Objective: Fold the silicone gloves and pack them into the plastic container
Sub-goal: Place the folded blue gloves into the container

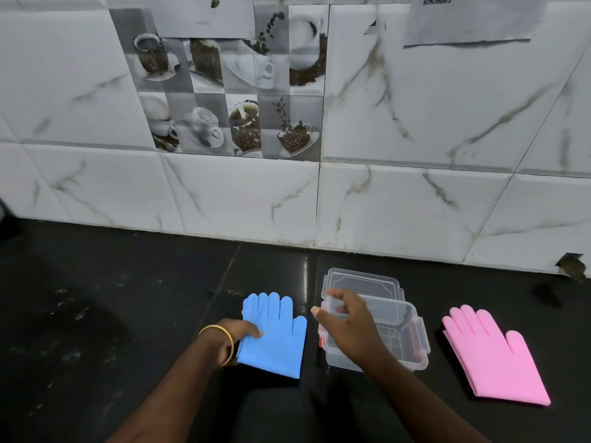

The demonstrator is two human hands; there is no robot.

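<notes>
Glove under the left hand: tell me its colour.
Blue; the glove shows best in the head view, the only one, with the left hand gripping its edge.

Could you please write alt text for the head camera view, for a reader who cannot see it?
A person's left hand grips a flat blue glove on a black counter, while the right hand holds the clear lid over an open plastic container. A pink glove lies flat to the right.
</notes>
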